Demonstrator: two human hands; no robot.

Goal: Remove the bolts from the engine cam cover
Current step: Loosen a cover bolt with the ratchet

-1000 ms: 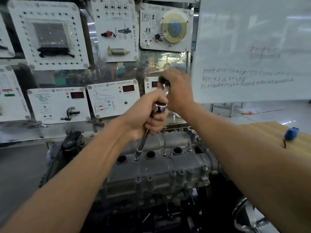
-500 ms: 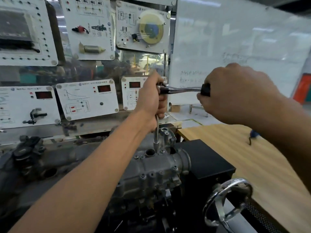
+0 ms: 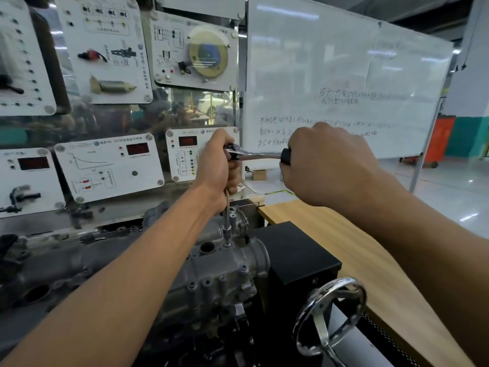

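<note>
Both hands stay on the ratchet point(image 3: 254, 154): left hand point(image 3: 219, 165) curled round its head and extension point(image 3: 225, 205), right hand point(image 3: 325, 165) gripping the black handle point(image 3: 285, 156), which points to 3 o'clock as before. The socket point(image 3: 227, 230) sits on a bolt point(image 3: 227, 244) at the 3 o'clock end of the cam cover point(image 3: 219, 263).

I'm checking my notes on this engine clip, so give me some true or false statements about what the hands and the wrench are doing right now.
1. The right hand grips the ratchet by its black handle. True.
2. The left hand lies flat on the cam cover. False: it grips the top of the extension bar.
3. The extension bar stands roughly upright over the cam cover. True.
4. The whiteboard is blank. False: it bears handwriting.
5. A hand turns the handwheel. False: neither hand touches it.
</note>
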